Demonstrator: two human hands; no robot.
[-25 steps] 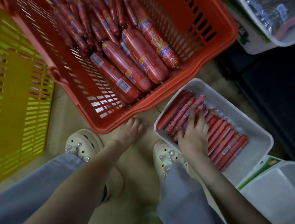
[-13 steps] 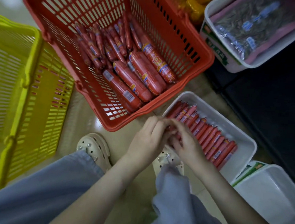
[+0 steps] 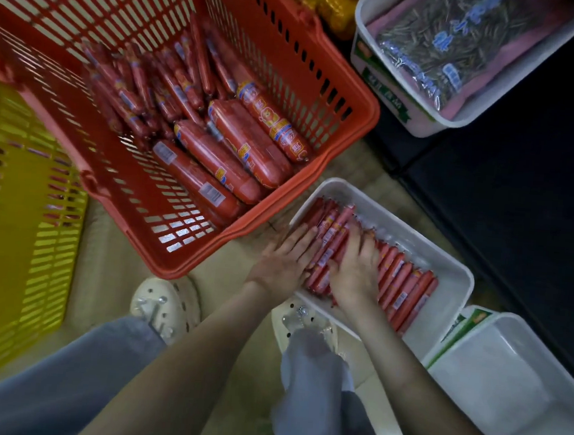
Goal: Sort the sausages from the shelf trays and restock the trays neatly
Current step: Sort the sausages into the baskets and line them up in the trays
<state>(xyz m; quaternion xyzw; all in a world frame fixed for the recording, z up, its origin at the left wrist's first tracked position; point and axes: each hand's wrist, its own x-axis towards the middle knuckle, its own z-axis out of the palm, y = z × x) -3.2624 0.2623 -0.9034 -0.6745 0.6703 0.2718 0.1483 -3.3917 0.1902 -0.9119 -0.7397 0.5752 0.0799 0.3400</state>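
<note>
Currently I see L hand [image 3: 285, 262] & R hand [image 3: 355, 274] both flat, fingers straight, pressing thin sausages [image 3: 407, 288] in white tray [image 3: 414, 237], just beside red basket [image 3: 275, 44].

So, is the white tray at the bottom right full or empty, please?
Empty, in the part that shows: the white tray has only bare floor, nothing lying in it.

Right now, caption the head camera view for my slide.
Left hand and right hand press flat on thin sausages rowed in a white tray beside a red basket.
</note>
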